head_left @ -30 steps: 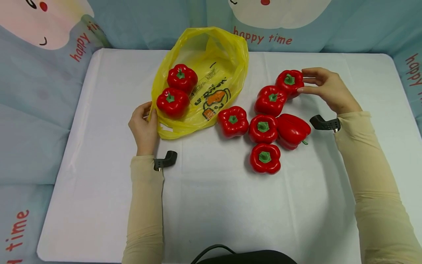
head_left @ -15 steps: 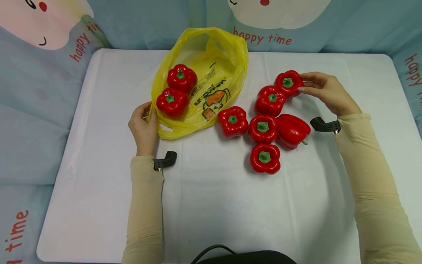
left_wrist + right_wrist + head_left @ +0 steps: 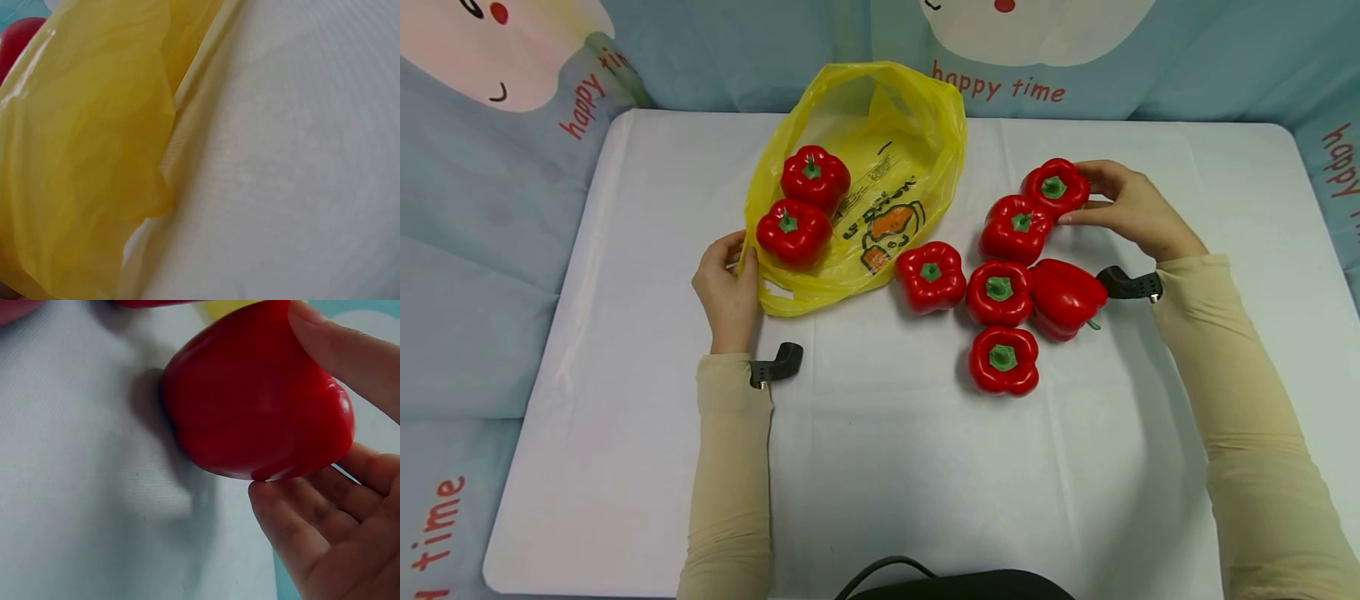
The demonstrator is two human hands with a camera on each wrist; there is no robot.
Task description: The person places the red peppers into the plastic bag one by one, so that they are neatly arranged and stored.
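Note:
My left hand point(image 3: 728, 292) pinches the near left rim of a yellow plastic bag point(image 3: 932, 108), which lies open on the table. Two red bell peppers with green stems are inside, the lower pepper point(image 3: 794, 233) close to that hand. At the far right, my right hand point(image 3: 1138, 208) has its thumb and fingers around the back red bell pepper point(image 3: 1051, 187). In the right wrist view, the thumb and fingertips meet opposite sides of this pepper point(image 3: 256, 400). In the left wrist view, the bag's side point(image 3: 94, 144) fills the left, and the left fingers are mostly hidden.
Several more red bell peppers point(image 3: 998, 292) stand clustered between the bag and my right hand; one pepper point(image 3: 1066, 300) lies on its side. A white cloth covers the table point(image 3: 887, 483). A blue printed curtain point(image 3: 760, 50) hangs behind it. Something black point(image 3: 970, 585) shows at the front edge.
My right hand has moved a little left around the back pepper, and its thumb sits lower on it. That pepper has shifted slightly left. The left hand and bag have stayed put.

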